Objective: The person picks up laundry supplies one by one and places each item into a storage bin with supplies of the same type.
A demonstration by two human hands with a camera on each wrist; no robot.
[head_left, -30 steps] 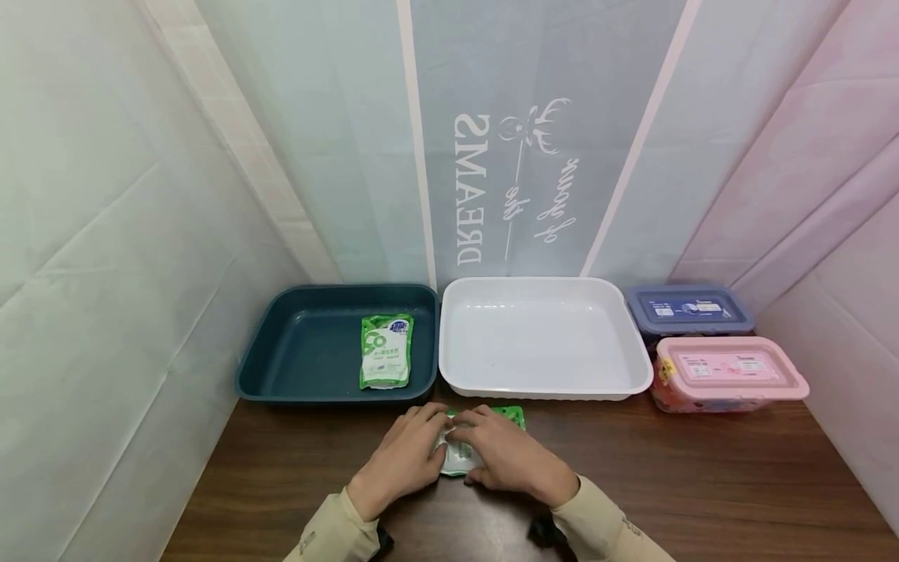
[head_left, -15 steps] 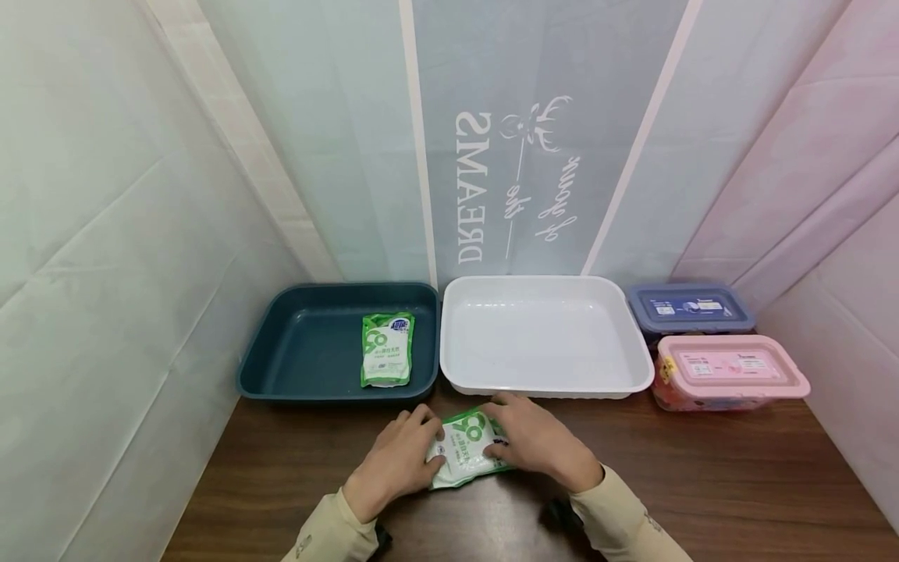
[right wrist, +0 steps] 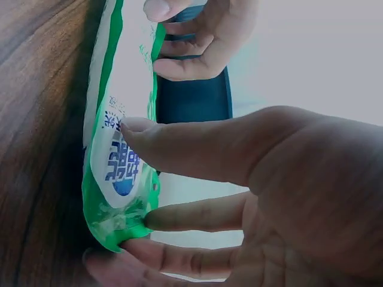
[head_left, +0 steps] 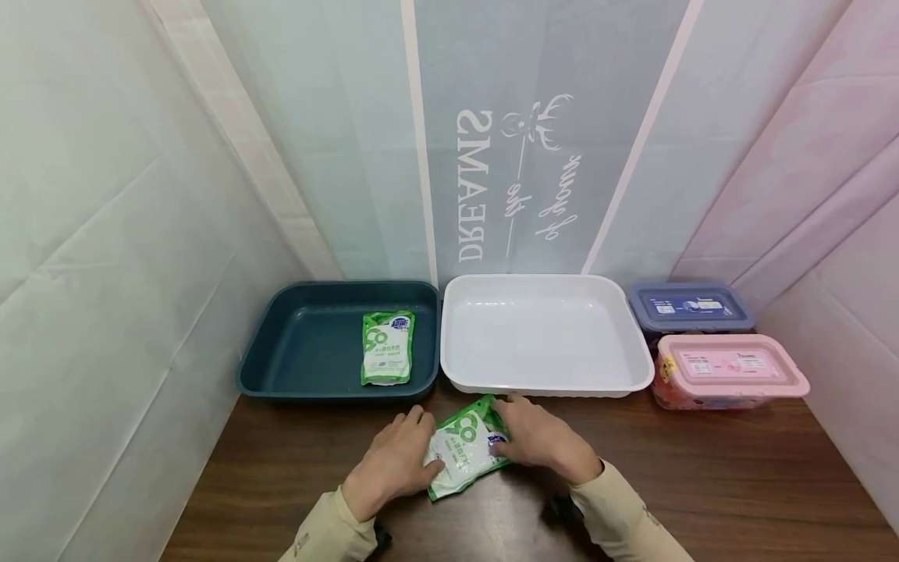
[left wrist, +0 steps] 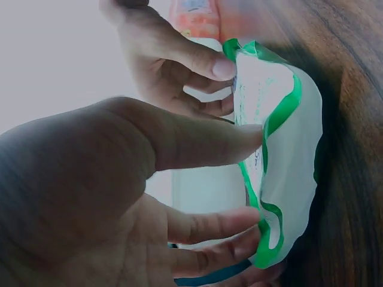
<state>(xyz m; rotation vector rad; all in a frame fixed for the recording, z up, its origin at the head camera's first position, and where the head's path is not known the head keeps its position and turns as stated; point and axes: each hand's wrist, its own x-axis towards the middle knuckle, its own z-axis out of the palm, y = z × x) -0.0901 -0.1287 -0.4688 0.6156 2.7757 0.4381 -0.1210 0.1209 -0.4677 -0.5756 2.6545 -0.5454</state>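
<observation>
Soft green-and-white plastic pouch (head_left: 463, 449), printed face up, is located between the two hands, in front of the trays, at or just above the brown wood-grain table (head_left: 274, 476); whether its underside bears on the surface cannot be told. It lies askew, its blue-logo end toward the upper right.

From the left: a dark teal rectangular tray (head_left: 309, 351) with rounded corners contains a second green-and-white pouch (head_left: 387, 349), flat, face up, in the tray's right half. Below this tray, the left hand (head_left: 400, 453), in a beige sleeve (head_left: 333, 531), grips the left end of the first pouch, thumb at the near edge, fingers at the far edge. The right hand (head_left: 544, 437) is clamped on the opposite end, thumb on the printed face by the logo, fingertips against the green border.

Behind the right hand is a glossy white rectangular tray (head_left: 541, 343), just beside the teal one. At far right, a blue-lidded rectangular box (head_left: 691, 306) is positioned behind a pink-lidded rectangular box (head_left: 733, 367).
</observation>
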